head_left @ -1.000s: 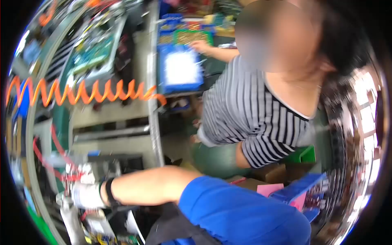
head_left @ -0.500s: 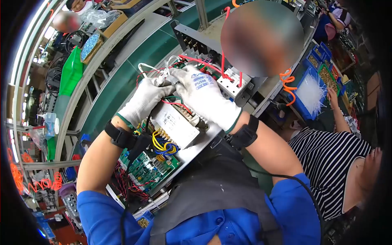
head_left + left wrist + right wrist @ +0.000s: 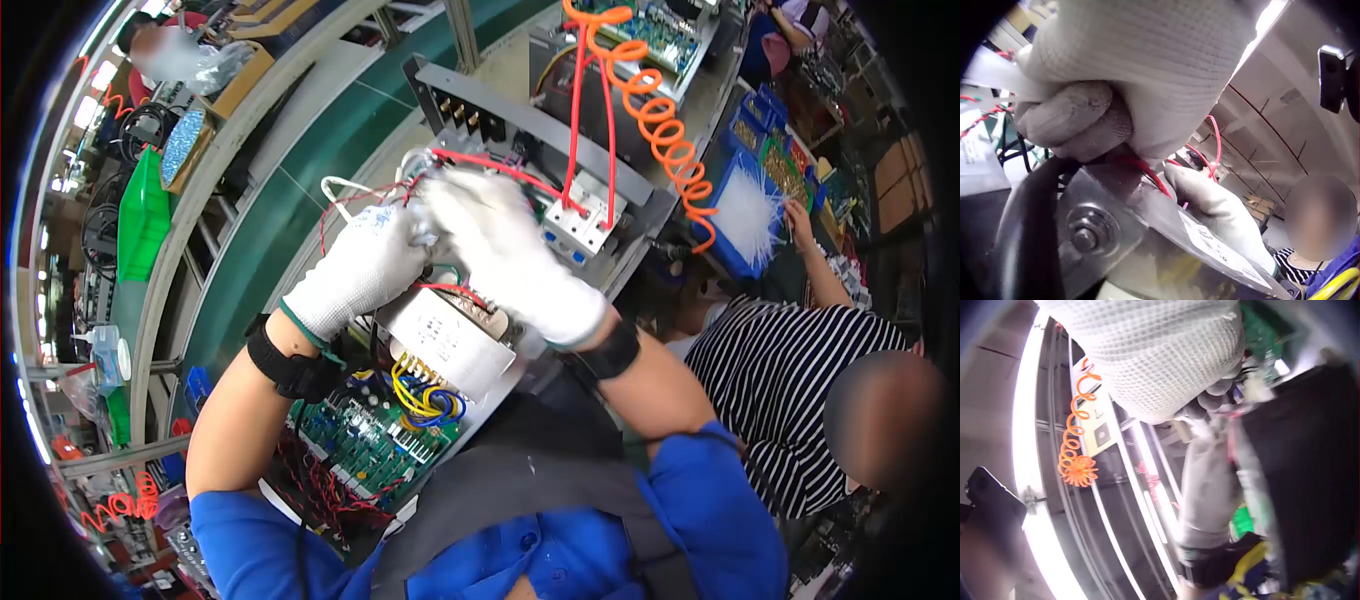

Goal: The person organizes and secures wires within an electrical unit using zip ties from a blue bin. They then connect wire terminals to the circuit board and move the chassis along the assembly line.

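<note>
In the head view, the gloved left hand (image 3: 365, 262) is by the wiring above a labelled transformer (image 3: 447, 342). Its fingers curl tightly in the left wrist view, round a white wire (image 3: 994, 76) that runs out to the left. The gloved right hand (image 3: 515, 262), blurred, lies across from it over the same wiring; its grey fingertips (image 3: 1210, 401) bend close to the left hand (image 3: 1210, 487) in the right wrist view. Whether they hold anything is hidden. A red wire (image 3: 1150, 175) passes below the left fingers.
Green circuit board (image 3: 365, 440) below the transformer; terminal block (image 3: 585, 222) with red cables at the right; metal bracket (image 3: 540, 125) behind. Orange coiled hose (image 3: 665, 125) hangs at upper right. A person in a striped top (image 3: 785, 400) sits right, near blue bins. Green conveyor (image 3: 330, 150) behind.
From one second ago the view has swung down from the neighbouring person to the work. Since half a second ago, the right hand has turned and blurred; the left stays by the wiring.
</note>
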`<state>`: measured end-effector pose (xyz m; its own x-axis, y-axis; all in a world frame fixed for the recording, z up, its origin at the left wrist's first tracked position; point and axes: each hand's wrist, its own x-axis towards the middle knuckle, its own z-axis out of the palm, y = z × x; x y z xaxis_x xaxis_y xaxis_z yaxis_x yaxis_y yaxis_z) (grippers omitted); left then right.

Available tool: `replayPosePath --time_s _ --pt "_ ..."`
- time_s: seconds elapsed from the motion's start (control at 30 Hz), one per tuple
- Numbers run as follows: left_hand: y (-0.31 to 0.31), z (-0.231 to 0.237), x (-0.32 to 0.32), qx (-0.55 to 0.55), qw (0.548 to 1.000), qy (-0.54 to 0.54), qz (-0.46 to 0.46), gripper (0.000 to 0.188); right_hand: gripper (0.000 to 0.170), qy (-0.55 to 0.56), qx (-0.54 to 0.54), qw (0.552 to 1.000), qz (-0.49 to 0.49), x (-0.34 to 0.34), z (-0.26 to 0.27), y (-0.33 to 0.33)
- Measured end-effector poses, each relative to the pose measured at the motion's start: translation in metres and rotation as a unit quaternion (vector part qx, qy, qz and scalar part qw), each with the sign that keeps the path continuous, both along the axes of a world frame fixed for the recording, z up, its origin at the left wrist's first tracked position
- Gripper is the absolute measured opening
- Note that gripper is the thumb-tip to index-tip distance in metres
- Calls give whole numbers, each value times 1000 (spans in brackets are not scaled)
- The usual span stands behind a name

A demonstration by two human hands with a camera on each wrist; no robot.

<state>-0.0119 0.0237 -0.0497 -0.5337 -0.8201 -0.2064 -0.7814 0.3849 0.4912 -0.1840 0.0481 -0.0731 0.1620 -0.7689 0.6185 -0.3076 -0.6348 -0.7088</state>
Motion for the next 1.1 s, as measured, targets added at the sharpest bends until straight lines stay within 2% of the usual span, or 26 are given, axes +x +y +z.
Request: replayPosePath --time_s 0.03,0.1,0.17,0.2,0.23,0.27,0.3,0.33,0.37,0.43,0.5,0.53,0.57,0.6,0.63,0.67,0.7,0.77,0.83,0.87,0.9,0.97,1.0,1.07,1.1 --pt "4 1 0 -62 997 38 -8 19 24 -70 193 978 43 20 3 -4" --pt "2 -10 3 -59 998 10 35 18 22 -44 137 988 49 16 5 3" --pt "8 11 -8 18 998 -9 65 18 22 -76 283 951 100 -4 12 13" --pt "11 25 -17 39 996 -31 77 20 21 -199 369 895 154 -8 7 17" --pt "8 23 -18 69 991 -88 78 18 19 -306 327 884 130 14 -5 16" --pt "9 14 -14 17 998 -10 52 17 18 -120 205 968 82 13 -11 10" --pt "10 6 -9 -30 997 66 19 16 17 72 77 994 25 12 -5 3" --pt "8 3 -9 -27 997 70 17 16 18 0 350 930 113 12 23 -2" --pt "6 1 -8 27 997 66 44 16 18 5 354 928 113 8 27 0" --pt "10 8 -7 109 987 33 113 16 23 -178 319 919 149 -6 31 17" --pt "6 22 7 178 976 116 45 17 22 -171 277 941 92 -43 63 38" --pt "4 29 22 117 983 141 32 20 20 -38 171 983 48 -63 77 36" --pt "-5 24 42 6 978 209 -5 24 18 95 61 994 2 -78 85 29" --pt "-6 45 44 -29 977 190 89 31 18 196 4 980 25 -86 84 19" --pt "-7 58 46 10 948 242 204 35 18 294 -51 953 48 -88 85 14" --pt "-6 69 48 38 942 261 206 38 18 400 -17 915 42 -77 90 18" --pt "-6 77 49 63 935 280 207 40 12 482 -59 873 45 -66 87 14" --pt "-5 71 48 33 946 261 189 40 18 613 -139 776 -53 -50 74 0" --pt "8 74 44 27 960 220 169 40 18 602 -149 769 -155 -61 66 -24" --pt "12 72 48 6 966 205 159 41 17 616 -123 767 -130 -71 73 -20" --pt "15 70 52 -16 969 193 151 42 16 582 -118 797 -110 -76 69 -17" --pt "26 70 58 -8 964 209 166 42 15 548 -25 829 -105 -77 67 -5" --pt "31 71 61 -5 966 196 170 41 20 555 -70 821 -117 -82 63 -6" --pt "40 80 54 10 971 138 194 35 18 547 -34 830 -101 -80 60 -12" --pt "39 69 56 37 962 186 199 29 19 539 -3 837 -95 -75 62 -13"
